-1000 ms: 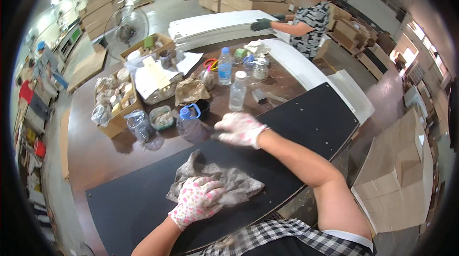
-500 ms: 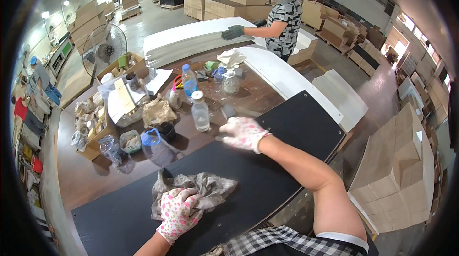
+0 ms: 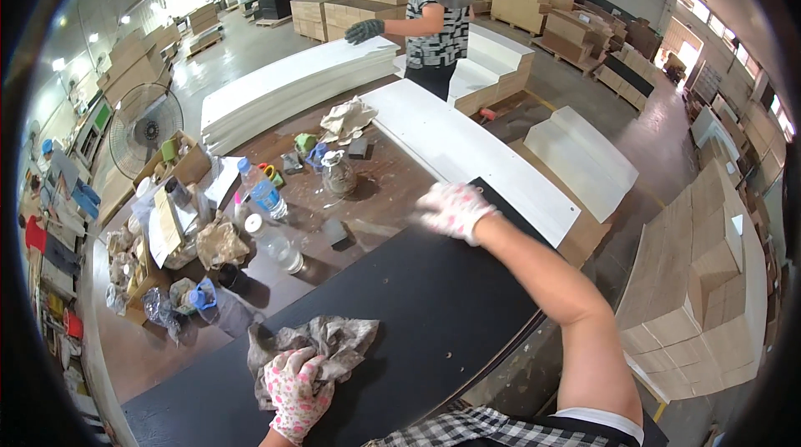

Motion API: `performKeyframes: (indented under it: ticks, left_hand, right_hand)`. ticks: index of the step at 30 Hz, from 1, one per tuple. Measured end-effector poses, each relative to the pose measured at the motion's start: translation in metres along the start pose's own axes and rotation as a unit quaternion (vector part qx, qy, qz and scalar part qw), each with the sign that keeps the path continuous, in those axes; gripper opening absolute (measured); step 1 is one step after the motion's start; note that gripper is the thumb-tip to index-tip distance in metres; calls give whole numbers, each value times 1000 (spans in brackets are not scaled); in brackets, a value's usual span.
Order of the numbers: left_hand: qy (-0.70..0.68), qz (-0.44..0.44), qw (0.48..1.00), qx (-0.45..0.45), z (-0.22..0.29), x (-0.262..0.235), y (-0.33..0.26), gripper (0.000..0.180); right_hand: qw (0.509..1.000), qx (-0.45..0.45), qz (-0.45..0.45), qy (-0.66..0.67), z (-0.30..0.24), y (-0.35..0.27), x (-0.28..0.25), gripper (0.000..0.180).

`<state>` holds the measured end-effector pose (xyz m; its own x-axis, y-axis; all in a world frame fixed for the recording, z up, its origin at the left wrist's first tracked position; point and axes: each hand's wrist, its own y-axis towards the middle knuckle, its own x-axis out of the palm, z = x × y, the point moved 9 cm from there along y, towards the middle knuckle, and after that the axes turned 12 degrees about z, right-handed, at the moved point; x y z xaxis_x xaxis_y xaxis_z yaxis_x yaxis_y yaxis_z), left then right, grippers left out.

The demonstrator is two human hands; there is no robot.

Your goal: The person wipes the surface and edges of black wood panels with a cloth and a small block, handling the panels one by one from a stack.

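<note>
A long black panel (image 3: 367, 297) lies flat along the near side of the brown worktable (image 3: 380, 218). My left hand (image 3: 296, 397), in a white glove with pink spots, grips a crumpled grey rag (image 3: 346, 343) against the panel's surface. Toward the panel's far right end is my right hand (image 3: 457, 212), in a matching glove. Its fingers are blurred but look stretched out and apart, and I see nothing in them. A small dark grey block (image 3: 336, 234) rests on the table just beyond the panel.
At the left stand bottles, including a clear one (image 3: 275, 244), and a cluttered cardboard box (image 3: 148, 280). White panels (image 3: 467, 138) lie at the far right; a white stack (image 3: 288, 84) is behind. A co-worker (image 3: 438, 22) in dark gloves stands beyond. A fan (image 3: 146, 130) is at the left.
My right hand has moved right and away from me, toward the panel's far end. The left hand stays on the rag. The view has shifted, and the co-worker has changed posture.
</note>
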<state>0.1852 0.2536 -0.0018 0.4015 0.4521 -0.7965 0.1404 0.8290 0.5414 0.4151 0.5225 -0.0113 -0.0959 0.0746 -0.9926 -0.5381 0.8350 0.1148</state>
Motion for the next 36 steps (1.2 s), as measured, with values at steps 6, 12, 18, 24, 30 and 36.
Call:
performKeyframes:
  ticks: [6, 12, 18, 24, 30, 36]
  left_hand:
    - [13, 7, 1000, 5, 10, 10, 11, 46]
    - [18, -8, 1000, 3, 8, 11, 11, 49]
    - [10, -14, 1000, -5, 12, 8, 16, 46]
    - [64, -52, 996, 33, 21, 23, 21, 62]
    - [60, -135, 989, 33, 39, 51, 43, 58]
    - [41, -157, 982, 100, 97, 160, 151, 58]
  right_hand:
    - [966, 247, 25, -72, 200, -4, -13, 34]
    - [985, 162, 63, 9, 129, -6, 2, 39]
    - [990, -58, 96, 87, -65, 5, 4, 37]
    - [941, -186, 106, 263, -161, 12, -11, 41]
    - [725, 177, 246, 618, 56, -79, -27, 30]
    - [550, 332, 353, 680, 103, -201, 33, 34]
